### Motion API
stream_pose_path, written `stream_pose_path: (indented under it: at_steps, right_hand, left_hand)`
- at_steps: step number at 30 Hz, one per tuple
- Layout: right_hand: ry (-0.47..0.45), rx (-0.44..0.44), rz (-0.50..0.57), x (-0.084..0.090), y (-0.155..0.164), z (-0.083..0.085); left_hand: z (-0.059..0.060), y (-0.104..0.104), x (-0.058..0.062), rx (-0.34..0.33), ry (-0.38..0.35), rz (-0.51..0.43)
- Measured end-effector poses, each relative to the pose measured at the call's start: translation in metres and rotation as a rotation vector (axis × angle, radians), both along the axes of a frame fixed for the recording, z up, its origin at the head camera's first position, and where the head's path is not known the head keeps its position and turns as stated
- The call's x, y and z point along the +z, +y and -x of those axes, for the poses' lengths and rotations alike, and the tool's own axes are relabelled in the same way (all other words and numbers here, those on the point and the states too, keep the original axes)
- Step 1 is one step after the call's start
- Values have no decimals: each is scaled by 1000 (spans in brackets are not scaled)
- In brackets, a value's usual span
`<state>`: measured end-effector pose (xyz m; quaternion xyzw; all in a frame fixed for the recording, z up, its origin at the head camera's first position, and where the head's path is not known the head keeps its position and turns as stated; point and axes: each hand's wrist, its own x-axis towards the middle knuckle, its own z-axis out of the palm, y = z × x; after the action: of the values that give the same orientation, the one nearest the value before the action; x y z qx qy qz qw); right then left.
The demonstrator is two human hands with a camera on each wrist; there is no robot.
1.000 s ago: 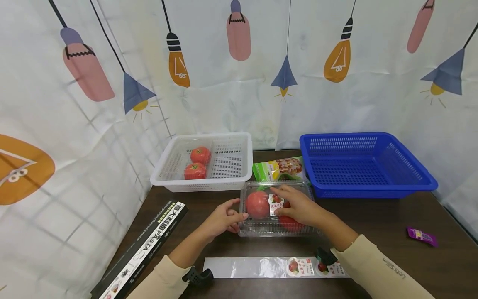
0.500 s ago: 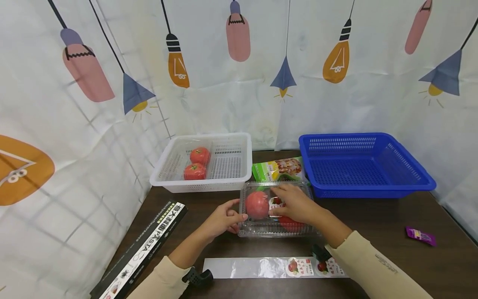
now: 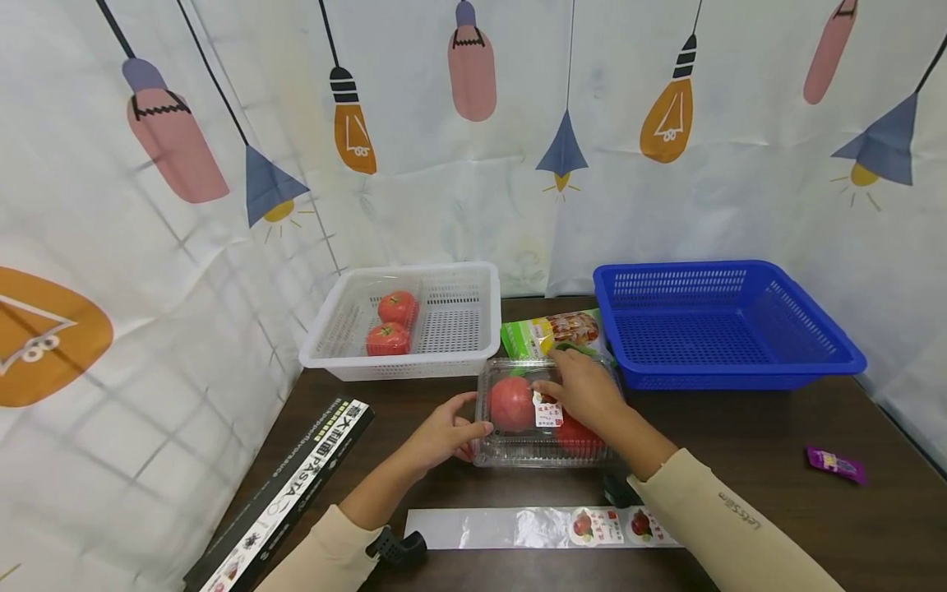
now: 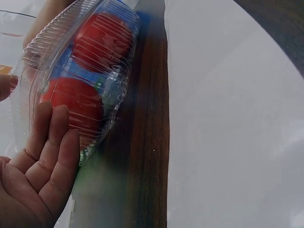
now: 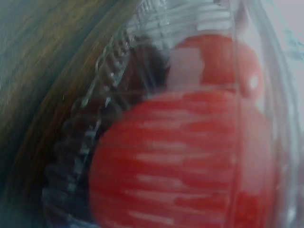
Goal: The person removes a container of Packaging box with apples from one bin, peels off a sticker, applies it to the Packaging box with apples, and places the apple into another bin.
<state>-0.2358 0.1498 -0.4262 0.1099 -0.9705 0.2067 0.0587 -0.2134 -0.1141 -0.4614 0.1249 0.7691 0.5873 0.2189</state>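
Sliding farther back over the lid, the right hand (image 3: 584, 388) is pressing flat-fingered on the clear tomato box (image 3: 543, 448) on the desk (image 3: 740, 444), while the left hand (image 3: 444, 432) is bracing its side with loosely straight fingers so it cannot skid

Bright, even light; both wrist views blurred.

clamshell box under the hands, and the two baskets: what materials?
Clamshell box: looks like thin clear glossy plastic; ribbed walls, tomatoes visible through it. White basket and blue basket: apparently rigid moulded plastic, satin finish, perforated grid walls and floor.
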Motion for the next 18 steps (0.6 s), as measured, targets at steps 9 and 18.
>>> stream_pose_path:
  at_steps: [9, 18]
  right_hand:
    - [-62, 138, 8, 5, 17, -4]
    - [-216, 291, 6, 12, 31, -8]
  left_hand:
    - [-8, 2, 9, 18, 20, 40]
    - [-17, 3, 25, 3, 24, 4]
